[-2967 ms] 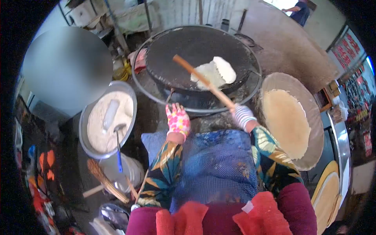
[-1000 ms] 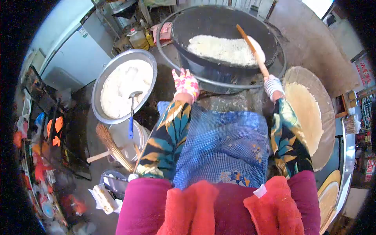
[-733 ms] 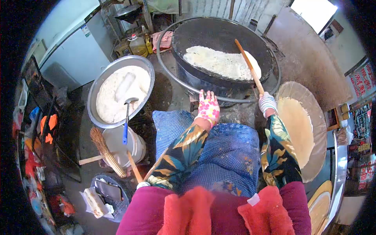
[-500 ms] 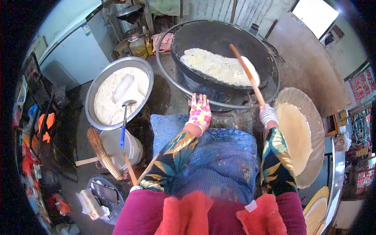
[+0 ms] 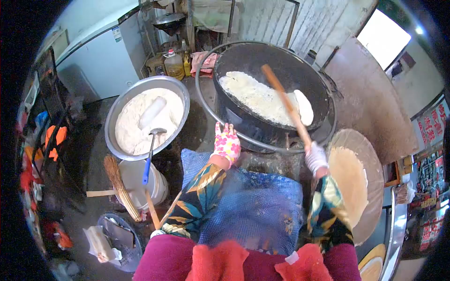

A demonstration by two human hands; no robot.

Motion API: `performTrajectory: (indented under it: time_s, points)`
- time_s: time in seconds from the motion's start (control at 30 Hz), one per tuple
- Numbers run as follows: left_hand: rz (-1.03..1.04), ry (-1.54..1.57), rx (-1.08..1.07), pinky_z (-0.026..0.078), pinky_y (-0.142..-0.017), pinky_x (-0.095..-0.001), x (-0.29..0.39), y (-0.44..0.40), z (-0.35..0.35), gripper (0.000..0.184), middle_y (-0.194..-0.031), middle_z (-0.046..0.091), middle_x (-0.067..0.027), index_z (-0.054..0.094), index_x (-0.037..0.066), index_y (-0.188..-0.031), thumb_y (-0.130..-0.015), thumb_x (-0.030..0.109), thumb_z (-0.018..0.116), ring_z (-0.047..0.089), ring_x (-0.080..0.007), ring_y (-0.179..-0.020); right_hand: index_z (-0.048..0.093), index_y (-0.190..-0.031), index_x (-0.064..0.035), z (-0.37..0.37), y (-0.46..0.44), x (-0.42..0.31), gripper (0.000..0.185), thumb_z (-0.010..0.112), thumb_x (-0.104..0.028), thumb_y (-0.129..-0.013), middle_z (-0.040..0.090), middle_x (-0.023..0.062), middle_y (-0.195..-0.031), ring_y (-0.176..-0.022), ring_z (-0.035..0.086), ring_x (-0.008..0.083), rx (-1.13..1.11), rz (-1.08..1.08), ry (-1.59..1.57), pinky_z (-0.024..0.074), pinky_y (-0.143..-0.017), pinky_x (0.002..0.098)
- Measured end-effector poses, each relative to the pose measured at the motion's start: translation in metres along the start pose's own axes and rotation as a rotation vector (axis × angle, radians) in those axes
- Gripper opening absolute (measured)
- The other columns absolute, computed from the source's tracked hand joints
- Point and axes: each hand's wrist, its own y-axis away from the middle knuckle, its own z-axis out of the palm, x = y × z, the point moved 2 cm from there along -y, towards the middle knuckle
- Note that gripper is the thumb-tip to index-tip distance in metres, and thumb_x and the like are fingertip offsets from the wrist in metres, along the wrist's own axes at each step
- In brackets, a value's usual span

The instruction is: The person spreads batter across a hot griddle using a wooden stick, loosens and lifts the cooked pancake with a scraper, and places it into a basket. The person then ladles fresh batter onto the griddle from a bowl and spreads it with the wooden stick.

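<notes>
My right hand (image 5: 317,158), in a white striped glove, is closed round the lower end of a long wooden spreader (image 5: 284,99). Its far end reaches over a round black griddle (image 5: 255,54), slanting up to the left. Beside the stick, at the right of the griddle, sits a white lump of batter (image 5: 304,107). A pale, patchy batter layer (image 5: 253,91) covers the front left of the surface. My left hand (image 5: 227,145), in a pink-flowered glove, has its fingers stretched out against the metal ring (image 5: 262,144) around the griddle and holds nothing.
Left stands a metal basin (image 5: 111,122) of batter with a blue-handled ladle (image 5: 147,166), above a white bucket (image 5: 161,185) and a straw brush (image 5: 119,185). Thin round flatbread (image 5: 347,182) lies on a tray at right. Oil bottles (image 5: 174,68) stand behind.
The view has shifted, so the griddle sits lower. The wooden spreader and my right hand have moved left relative to the griddle. My left hand has slid left along the ring.
</notes>
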Motion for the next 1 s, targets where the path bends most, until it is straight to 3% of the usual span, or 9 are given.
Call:
performTrajectory:
  time_s: [0.17,0.37,0.5,0.57,0.63,0.73,0.83,0.9,1.0]
  points:
    - [-0.045,0.024,0.135,0.008,-0.107,-0.0587,-0.023,-0.004,0.006,0.055,-0.136,0.039,-0.0211,0.048,-0.006,-0.122,-0.083,0.032,0.045,0.031,-0.0326,-0.131,0.057,-0.085,-0.005,0.027,-0.016,0.05,0.03,0.052,-0.035,-0.086,0.062,0.0223,-0.076,-0.072,0.062,0.0385,0.071,0.184,-0.022,0.0488,-0.063,0.0473]
    - [0.12,0.209,0.097,0.013,-0.106,-0.0593,0.026,0.013,-0.03,0.05,-0.128,0.047,-0.0186,0.053,0.001,-0.119,-0.079,0.032,0.052,0.036,-0.0317,-0.128,0.057,-0.089,-0.0032,0.004,0.004,0.012,0.032,0.045,-0.033,-0.09,0.062,0.0256,-0.082,-0.083,0.06,0.0421,-0.073,0.085,0.114,0.0478,-0.072,0.0483]
    - [0.123,-0.051,0.073,0.011,-0.108,-0.057,0.046,0.011,-0.004,0.056,-0.134,0.043,-0.0182,0.045,-0.004,-0.126,-0.083,0.031,0.046,0.034,-0.0296,-0.13,0.057,-0.086,-0.0039,0.009,-0.011,0.024,0.03,0.046,-0.032,-0.089,0.061,0.0257,-0.082,-0.079,0.059,0.0421,0.036,0.212,-0.052,0.0478,-0.07,0.0491]
    - [0.094,-0.072,0.065,0.011,-0.108,-0.0571,0.035,0.011,-0.004,0.05,-0.135,0.041,-0.0181,0.045,-0.005,-0.126,-0.085,0.023,0.039,0.033,-0.0294,-0.13,0.056,-0.085,-0.0045,0.005,0.002,0.007,0.03,0.046,-0.033,-0.089,0.061,0.0247,-0.08,-0.079,0.059,0.0424,0.083,0.022,-0.037,0.0477,-0.07,0.0489]
    - [0.119,-0.076,0.071,0.011,-0.108,-0.0561,0.024,0.016,-0.018,0.047,-0.133,0.044,-0.0182,0.047,-0.005,-0.124,-0.085,0.016,0.035,0.036,-0.0294,-0.129,0.055,-0.085,-0.0055,0.007,0.026,-0.011,0.028,0.047,-0.033,-0.088,0.062,0.0227,-0.079,-0.077,0.059,0.0417,-0.121,-0.044,0.059,0.0476,-0.069,0.0486]
    - [0.101,-0.04,0.115,0.011,-0.109,-0.0553,0.01,0.009,-0.012,0.048,-0.129,0.048,-0.018,0.052,-0.005,-0.118,-0.082,0.026,0.043,0.037,-0.0301,-0.127,0.058,-0.087,-0.0041,0.039,-0.002,0.052,0.03,0.048,-0.033,-0.088,0.062,0.021,-0.075,-0.074,0.061,0.0392,0.031,0.135,-0.011,0.0489,-0.066,0.0468]
    - [0.064,-0.043,0.193,0.009,-0.108,-0.0568,-0.001,0.001,0.007,0.054,-0.131,0.046,-0.0189,0.053,-0.004,-0.119,-0.078,0.032,0.053,0.036,-0.0306,-0.128,0.059,-0.087,-0.0046,0.01,-0.011,0.029,0.028,0.05,-0.031,-0.088,0.063,0.0201,-0.074,-0.072,0.062,0.0386,0.096,0.153,0.003,0.0492,-0.063,0.0472]
    - [0.052,-0.001,0.045,0.006,-0.108,-0.0566,-0.007,0.001,-0.005,0.058,-0.135,0.041,-0.0188,0.049,-0.004,-0.122,-0.079,0.035,0.052,0.032,-0.03,-0.131,0.058,-0.085,-0.0048,0.007,-0.002,0.017,0.028,0.049,-0.032,-0.087,0.062,0.0208,-0.075,-0.073,0.061,0.0396,0.098,0.049,-0.007,0.0495,-0.065,0.0475]
    - [0.014,-0.037,0.036,0.005,-0.108,-0.0567,-0.014,0.001,-0.01,0.059,-0.137,0.039,-0.0182,0.047,-0.003,-0.125,-0.082,0.037,0.047,0.031,-0.0301,-0.131,0.059,-0.086,-0.0044,0.021,-0.009,0.035,0.028,0.049,-0.03,-0.086,0.063,0.0222,-0.08,-0.077,0.061,0.0388,0.045,0.185,-0.038,0.0494,-0.069,0.047]
